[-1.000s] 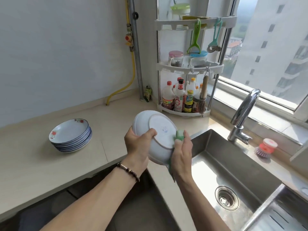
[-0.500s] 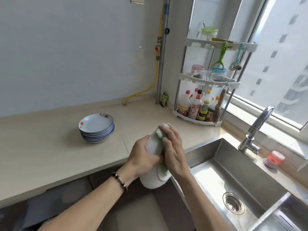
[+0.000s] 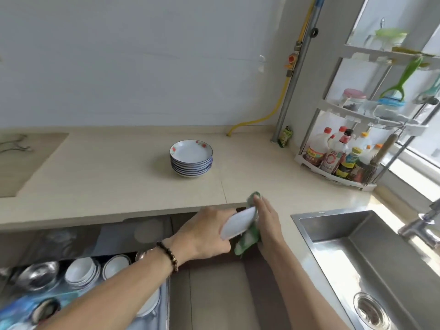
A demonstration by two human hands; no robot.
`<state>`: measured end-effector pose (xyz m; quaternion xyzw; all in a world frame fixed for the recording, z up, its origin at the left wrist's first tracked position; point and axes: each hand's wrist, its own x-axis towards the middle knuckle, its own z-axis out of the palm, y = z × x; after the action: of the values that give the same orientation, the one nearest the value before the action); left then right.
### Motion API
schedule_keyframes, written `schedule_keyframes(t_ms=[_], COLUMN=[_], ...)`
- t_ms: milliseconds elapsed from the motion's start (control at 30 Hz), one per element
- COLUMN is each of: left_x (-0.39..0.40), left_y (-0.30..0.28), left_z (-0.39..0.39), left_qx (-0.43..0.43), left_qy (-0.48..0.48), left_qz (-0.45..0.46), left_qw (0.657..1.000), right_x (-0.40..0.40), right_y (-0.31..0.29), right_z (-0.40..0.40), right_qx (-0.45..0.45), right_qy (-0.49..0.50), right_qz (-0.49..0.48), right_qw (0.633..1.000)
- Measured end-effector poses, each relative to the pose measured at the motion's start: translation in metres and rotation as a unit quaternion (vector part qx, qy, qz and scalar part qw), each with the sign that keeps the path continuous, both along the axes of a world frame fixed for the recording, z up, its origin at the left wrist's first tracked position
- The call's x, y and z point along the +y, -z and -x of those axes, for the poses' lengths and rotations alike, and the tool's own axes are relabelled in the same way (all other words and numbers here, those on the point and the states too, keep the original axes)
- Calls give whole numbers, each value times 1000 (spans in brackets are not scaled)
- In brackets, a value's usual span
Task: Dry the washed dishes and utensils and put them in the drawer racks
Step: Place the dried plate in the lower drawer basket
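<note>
the white plate (image 3: 239, 222) is held almost edge-on to the camera, tilted, its long line running from lower left up to upper right, with the pale underside facing up and left. it hangs in the air just in front of the counter edge, over the gap between the open drawer and the sink cabinet.

the left hand (image 3: 207, 236) grips the plate's lower left rim, fingers curled under it and thumb across the top; a dark beaded bracelet (image 3: 169, 256) sits on that wrist. the right hand (image 3: 267, 221) lies against the far face of the plate with fingers stretched nearly straight, pressing a green cloth (image 3: 247, 239) to it. the cloth shows above the fingertips and hangs crumpled below the plate. both forearms reach in from the bottom of the view.

the beige countertop (image 3: 119, 172) runs along a plain grey wall. on it stands a stack of blue-rimmed plates (image 3: 191, 158) with red flowers, well apart from the hands. a white corner rack (image 3: 338, 172) with sauce bottles (image 3: 333, 153) stands at the right, near a window. a steel sink (image 3: 371, 258) lies at lower right, its faucet (image 3: 421, 225) partly cut off. at lower left, the drawer rack (image 3: 78, 277) holds white bowls and a steel bowl, blurred.
</note>
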<state>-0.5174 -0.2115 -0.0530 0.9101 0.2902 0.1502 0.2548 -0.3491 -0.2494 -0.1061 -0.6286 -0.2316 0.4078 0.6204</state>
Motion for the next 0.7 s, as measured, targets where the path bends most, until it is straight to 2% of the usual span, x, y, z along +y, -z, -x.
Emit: schedule_keyframes(t_ms=[67,133,233,333,400,467,533,600,700], left_x=[-4,-4,-7,-14,-18,-17,-15,-14,-2], left_y=[16,39,83,118,139,157,177,190,228], left_z=[17,35,77,113,136,159,192,218,264], left_qx=[47,95,159,150,114,117,123,80,35], left_qy=[28,58,64,51,11,-49,-152,-254,-381], left_qz=[-67,-143,-194,-191,-153,-109,20,183,277], left_qw=[996,983,966,969,982,986,980,946,881], right_x=[-3,-8,-10,-11,-8,-3,3,11,24], right_y=[11,24,57,87,111,131,150,167,196], right_z=[2,6,27,58,80,102,130,150,189], right_qx=[117,144,123,79,59,57,51,46,46], right_qy=[-35,-81,-129,-154,-155,-137,-127,-139,-161], right_qz=[50,105,170,230,241,243,255,273,289], right_qw=[991,981,969,958,956,959,957,951,943])
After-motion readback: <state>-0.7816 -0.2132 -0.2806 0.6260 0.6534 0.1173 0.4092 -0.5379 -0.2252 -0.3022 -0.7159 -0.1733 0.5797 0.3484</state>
